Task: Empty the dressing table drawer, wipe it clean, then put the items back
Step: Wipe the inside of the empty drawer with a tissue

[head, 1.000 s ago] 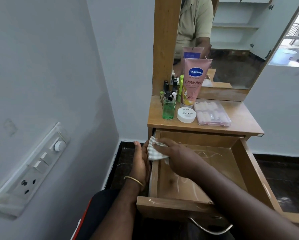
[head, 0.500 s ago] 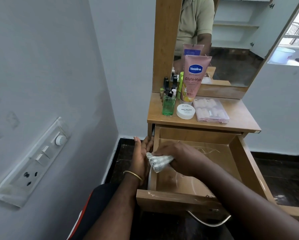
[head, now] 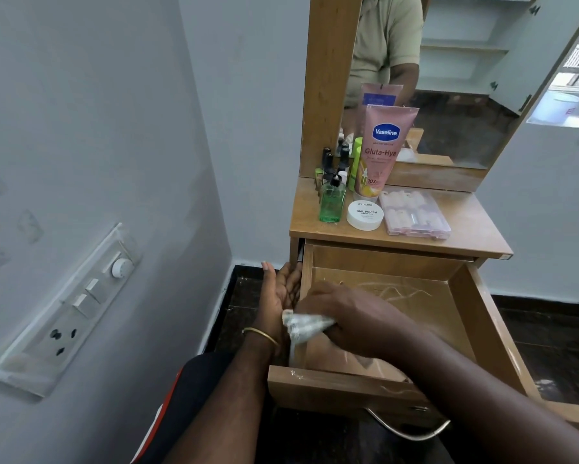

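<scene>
The right hand point(head: 345, 316) grips a bunched cloth point(head: 303, 326) and presses it over the left wall of the drawer point(head: 482, 316), evidently to wipe that edge. The left hand point(head: 279, 296) lies flat, fingers straight, against the outside of the same wall, probably bracing the drawer against the wiping pressure. The cloth sits between both hands, touching the wall's top edge. The drawer stands pulled out and empty. Its items, including a lotion tube point(head: 380, 149), green bottle point(head: 331, 202), white jar point(head: 365, 215) and clear box point(head: 415, 212), stand on the table point(head: 469, 229) above, clear of the wiping.
</scene>
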{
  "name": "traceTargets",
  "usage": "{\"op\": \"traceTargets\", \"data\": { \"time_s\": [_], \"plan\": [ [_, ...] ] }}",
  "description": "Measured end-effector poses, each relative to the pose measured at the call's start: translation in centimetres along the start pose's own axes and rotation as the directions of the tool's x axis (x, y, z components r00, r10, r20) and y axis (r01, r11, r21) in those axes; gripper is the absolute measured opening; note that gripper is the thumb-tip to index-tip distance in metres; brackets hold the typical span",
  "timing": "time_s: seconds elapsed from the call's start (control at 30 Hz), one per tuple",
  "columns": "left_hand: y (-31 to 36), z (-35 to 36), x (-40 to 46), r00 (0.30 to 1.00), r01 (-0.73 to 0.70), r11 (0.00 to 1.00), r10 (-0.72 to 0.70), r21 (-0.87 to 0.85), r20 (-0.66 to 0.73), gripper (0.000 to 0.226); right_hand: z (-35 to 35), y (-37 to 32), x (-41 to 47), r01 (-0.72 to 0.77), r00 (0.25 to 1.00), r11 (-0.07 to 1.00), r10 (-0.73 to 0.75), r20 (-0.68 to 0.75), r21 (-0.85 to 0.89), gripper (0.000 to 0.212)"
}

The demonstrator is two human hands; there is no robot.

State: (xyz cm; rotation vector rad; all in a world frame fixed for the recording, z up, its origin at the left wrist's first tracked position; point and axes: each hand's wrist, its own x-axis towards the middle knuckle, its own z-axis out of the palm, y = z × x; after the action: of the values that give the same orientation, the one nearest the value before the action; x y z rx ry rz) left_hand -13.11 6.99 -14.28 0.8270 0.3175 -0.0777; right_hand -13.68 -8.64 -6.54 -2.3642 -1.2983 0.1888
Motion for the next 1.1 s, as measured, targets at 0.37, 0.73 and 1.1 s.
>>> {"op": "traceTargets", "data": {
  "time_s": [0.37,0.73,1.1],
  "plan": [
    [0.1,0.2,-0.1,0.999,-0.03,0.989,0.034,0.147,-0.025,0.096,0.1,1.0,0.5,-0.097,0.987,0.991,0.084,0.135,0.096,0.033],
    [-0.3,0.6,-0.7,0.998,-0.066,0.969,0.069,0.24,-0.005,0.094,1.5,3.3,6.3,-0.492,0.854,0.839,0.413,-0.315,-0.234,0.045],
    [0.5,0.5,-1.2,0.993,0.031,0.888,-0.079,0.459,0.087,0.068,0.8,0.0,5.1,-0.522,0.849,0.847,0.504,-0.162,-0.101,0.033]
  ]
}}
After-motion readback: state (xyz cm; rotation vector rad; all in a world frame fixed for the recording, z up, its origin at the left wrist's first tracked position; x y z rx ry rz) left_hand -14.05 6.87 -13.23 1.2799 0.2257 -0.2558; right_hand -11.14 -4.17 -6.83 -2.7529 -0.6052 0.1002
